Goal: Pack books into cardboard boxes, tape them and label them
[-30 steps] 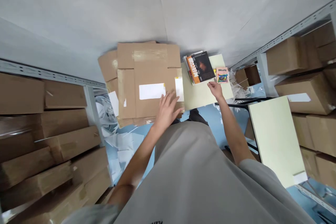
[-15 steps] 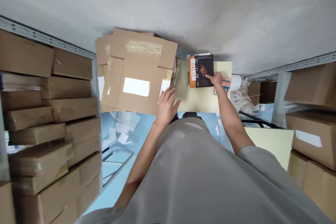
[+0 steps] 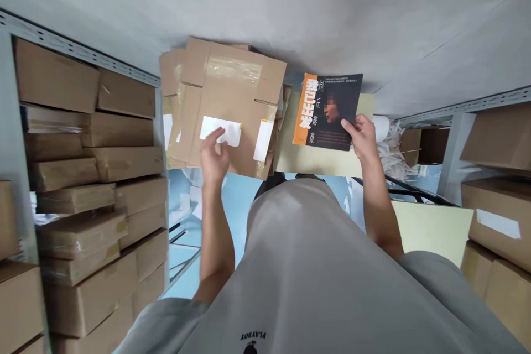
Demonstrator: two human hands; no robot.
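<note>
So: right hand (image 3: 365, 138) grips book (image 3: 327, 112), lifted off table (image 3: 315, 160); left hand (image 3: 213, 157), loosely open, touches flattened cardboard (image 3: 224, 105). Nothing packed yet.

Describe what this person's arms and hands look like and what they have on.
Both arms are bare from above the elbow down. The left hand and right hand wear no gloves, and no rings, watch or bracelet show. The short sleeves belong to a loose grey T-shirt, which carries a small black print of letters on the chest.
</note>
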